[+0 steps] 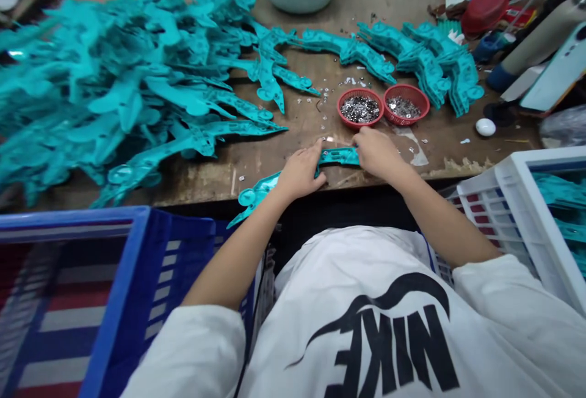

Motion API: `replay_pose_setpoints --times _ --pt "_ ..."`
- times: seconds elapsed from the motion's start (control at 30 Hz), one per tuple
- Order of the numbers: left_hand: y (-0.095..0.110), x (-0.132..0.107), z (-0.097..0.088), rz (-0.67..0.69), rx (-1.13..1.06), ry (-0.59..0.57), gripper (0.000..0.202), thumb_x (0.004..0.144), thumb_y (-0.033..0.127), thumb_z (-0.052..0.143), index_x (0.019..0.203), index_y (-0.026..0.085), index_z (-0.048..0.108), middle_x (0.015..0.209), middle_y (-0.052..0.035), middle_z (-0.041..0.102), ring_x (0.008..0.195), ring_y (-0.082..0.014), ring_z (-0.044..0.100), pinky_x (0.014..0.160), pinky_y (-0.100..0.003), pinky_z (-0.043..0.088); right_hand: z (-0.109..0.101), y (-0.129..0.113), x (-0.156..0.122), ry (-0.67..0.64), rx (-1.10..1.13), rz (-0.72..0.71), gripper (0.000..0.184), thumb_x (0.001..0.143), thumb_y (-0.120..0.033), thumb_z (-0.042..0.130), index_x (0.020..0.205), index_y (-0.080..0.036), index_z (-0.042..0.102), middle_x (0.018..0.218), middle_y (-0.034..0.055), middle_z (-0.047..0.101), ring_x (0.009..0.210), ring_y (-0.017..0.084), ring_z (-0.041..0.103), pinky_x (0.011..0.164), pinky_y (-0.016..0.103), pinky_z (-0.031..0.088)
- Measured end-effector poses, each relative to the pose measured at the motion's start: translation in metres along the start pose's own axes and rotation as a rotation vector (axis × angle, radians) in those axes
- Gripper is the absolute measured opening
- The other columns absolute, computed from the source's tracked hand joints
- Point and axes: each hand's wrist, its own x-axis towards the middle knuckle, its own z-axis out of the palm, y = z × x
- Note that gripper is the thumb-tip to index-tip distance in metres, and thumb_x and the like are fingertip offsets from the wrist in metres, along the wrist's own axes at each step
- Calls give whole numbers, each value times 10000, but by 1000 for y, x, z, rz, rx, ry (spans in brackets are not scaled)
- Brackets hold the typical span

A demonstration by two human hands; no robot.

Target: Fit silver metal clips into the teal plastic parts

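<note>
The left hand lies over a teal plastic part, its fingers together and reaching across the top while the thumb stands apart at the near side, so the part is held between them. The right hand is at the part's right end, fingers bent and drawn close together, touching it there; whether they pinch the plastic or some small metal piece cannot be told. The part lies at the near edge of the table, its left end sticking out past that edge under the left forearm.

Just beyond the right hand, two red baskets of small metal pieces stand side by side. A large pile of teal parts covers the table's left side, and neat stacks of them lie beyond the baskets.
</note>
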Motion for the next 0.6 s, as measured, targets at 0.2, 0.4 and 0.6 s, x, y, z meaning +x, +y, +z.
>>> replay_pose_setpoints --times 0.2,0.4,0.6 --pt "3 -5 3 15 -62 58 768 1050 327 548 1809 219 588 1902 -140 557 1753 -357 564 1429 -573 460 22 40 16 179 1042 114 256 1026 -500 606 1053 -340 408 779 -79 448 617 192 442 630 328 419" --pt "7 -3 4 -14 -70 50 769 1028 287 550 1788 188 617 1881 -155 581 1737 -383 579 1430 -610 455 43 -1 52 211 1050 54 480 935 -667 798 923 -319 468 785 -46 548 700 182 529 705 346 527" --pt "2 -4 6 -27 -80 39 747 1055 313 526 1786 194 624 1897 -138 556 1758 -375 560 1405 -604 483 43 -7 57 116 722 -119 592 1216 -626 447 985 -206 795 897 64 768 936 245 730 953 380 564"
